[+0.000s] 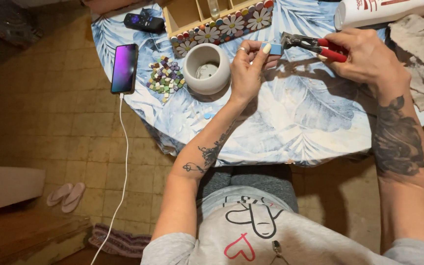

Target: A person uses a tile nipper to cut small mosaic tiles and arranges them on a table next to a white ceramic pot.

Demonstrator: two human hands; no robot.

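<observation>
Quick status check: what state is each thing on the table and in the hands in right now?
Left hand: pinching the blue tile.
Right hand: gripping the red-handled nippers, jaws at the tile.
White pot: upright, open.
Phone: screen lit, cable plugged in.
Small tiles: loose pile.

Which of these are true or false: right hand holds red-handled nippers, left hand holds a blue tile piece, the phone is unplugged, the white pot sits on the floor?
1. The right hand holds red-handled nippers. True.
2. The left hand pinches a blue tile piece at the nippers' jaws. True.
3. The phone is unplugged. False: a white cable runs from its lower end.
4. The white pot sits on the floor. False: it stands on the leaf-patterned tablecloth, beside a pile of small mosaic tiles.
</observation>
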